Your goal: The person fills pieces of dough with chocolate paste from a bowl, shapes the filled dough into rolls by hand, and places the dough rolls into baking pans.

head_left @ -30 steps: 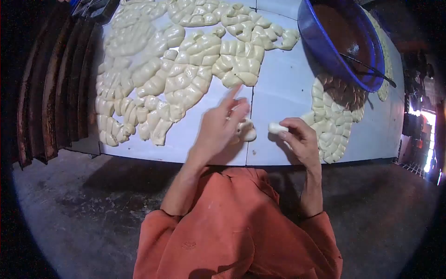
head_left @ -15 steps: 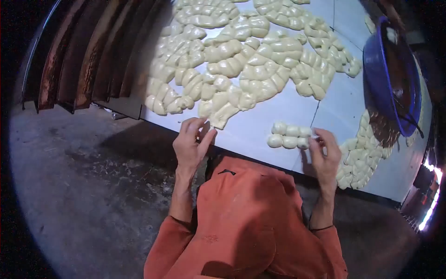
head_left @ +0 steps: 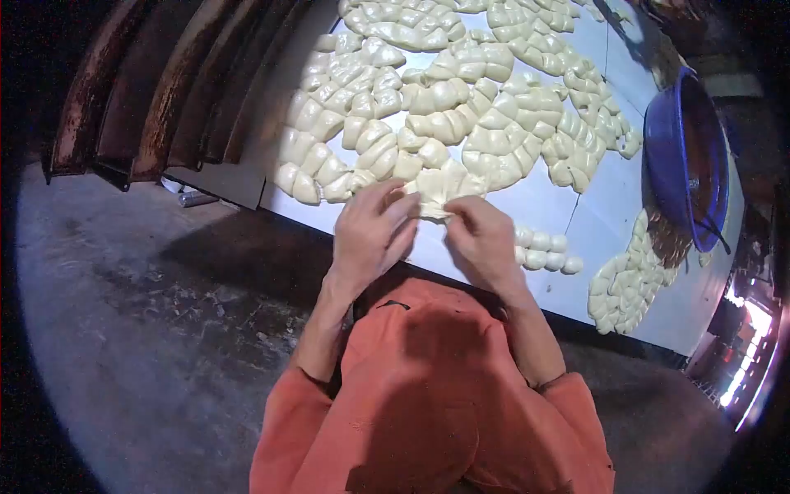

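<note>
Both hands are at the near edge of a large spread of pale, glossy dough pieces (head_left: 494, 136) on a white table (head_left: 613, 198). My left hand (head_left: 372, 235) has its fingertips closed on the left side of a dough flap (head_left: 442, 188). My right hand (head_left: 485, 243) pinches the same flap at its lower right edge. Just right of my right hand lie short rows of small round dough balls (head_left: 547, 251), partly hidden by that hand.
A blue basin (head_left: 687, 156) with brown contents and a dark-handled tool stands on the right. Below it lies another patch of dough pieces (head_left: 629, 284). Rusty curved metal pieces (head_left: 169, 90) stand at the left, beside the table.
My right hand has left the dough balls and moved left to the dough flap. My left hand has moved right onto the flap, which is now drawn up between both hands. The view has shifted.
</note>
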Demonstrator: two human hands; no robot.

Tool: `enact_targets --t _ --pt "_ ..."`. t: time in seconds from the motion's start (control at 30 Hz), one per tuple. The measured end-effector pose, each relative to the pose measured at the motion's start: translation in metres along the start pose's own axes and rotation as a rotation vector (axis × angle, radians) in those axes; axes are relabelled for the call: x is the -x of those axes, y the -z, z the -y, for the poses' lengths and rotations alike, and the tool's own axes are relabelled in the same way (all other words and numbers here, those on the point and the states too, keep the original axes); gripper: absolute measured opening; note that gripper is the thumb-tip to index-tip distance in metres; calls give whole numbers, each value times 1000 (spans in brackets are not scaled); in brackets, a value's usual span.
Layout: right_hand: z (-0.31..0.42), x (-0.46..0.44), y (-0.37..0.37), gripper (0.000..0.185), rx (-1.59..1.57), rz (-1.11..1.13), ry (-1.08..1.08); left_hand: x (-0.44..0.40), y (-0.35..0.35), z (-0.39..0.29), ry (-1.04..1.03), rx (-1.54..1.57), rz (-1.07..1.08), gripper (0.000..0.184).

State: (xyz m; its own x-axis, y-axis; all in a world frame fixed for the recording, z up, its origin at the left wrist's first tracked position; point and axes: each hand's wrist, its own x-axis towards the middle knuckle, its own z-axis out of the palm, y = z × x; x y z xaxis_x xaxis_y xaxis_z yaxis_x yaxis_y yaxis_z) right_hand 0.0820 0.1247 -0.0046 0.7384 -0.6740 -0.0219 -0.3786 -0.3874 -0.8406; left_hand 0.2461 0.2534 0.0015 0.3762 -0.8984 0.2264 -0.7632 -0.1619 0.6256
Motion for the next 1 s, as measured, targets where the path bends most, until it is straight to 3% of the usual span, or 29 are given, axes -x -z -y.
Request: enact_targets --t 0.03,0.13,0.17,0.23,0.27,0.3,0.4,0.47,0.5,0.57,0.63,0.7,0.83,0.97,1.0 --pt "3 4 8 15 -121 61 -230 -9 -2 -2 -94 -46 14 41" --pt "-10 9 7 21 -831 -91 -482 -23 -19 5 -170 -29 51 32" --pt "-8 10 9 21 -826 -99 -482 -28 -23 8 -230 -41 58 29" --pt "14 6 14 24 -347 -20 -460 -31 -27 13 -259 -10 43 26" --pt "14 5 12 30 98 -48 -197 -32 -27 14 -261 15 29 22" --pt "7 3 6 34 311 -129 55 -31 -28 14 -263 39 16 17" --pt "4 0 4 33 456 -95 -3 -30 -32 16 -294 42 13 19" --pt "8 -4 8 26 518 -335 302 -31 -30 17 -287 34 21 20" --pt "9 -2 7 26 516 -338 302 -31 -29 17 -290 32 21 20" --pt "12 7 5 20 -246 -104 -438 -32 -28 16 -267 61 40 19" --pt "1 8 3 20 -226 -95 -429 -34 -29 14 -270 63 40 19" --pt "-2 4 -3 25 -683 -239 -419 -34 -28 12 -263 73 39 19" --pt "-8 6 6 28 -774 -30 -481 -38 -26 11 -267 89 67 32" --pt "-1 6 7 24 -489 -19 -444 -41 -32 -2 -290 34 76 41" --pt "1 3 10 23 -320 -44 -292 -41 -37 -3 -308 33 78 43"
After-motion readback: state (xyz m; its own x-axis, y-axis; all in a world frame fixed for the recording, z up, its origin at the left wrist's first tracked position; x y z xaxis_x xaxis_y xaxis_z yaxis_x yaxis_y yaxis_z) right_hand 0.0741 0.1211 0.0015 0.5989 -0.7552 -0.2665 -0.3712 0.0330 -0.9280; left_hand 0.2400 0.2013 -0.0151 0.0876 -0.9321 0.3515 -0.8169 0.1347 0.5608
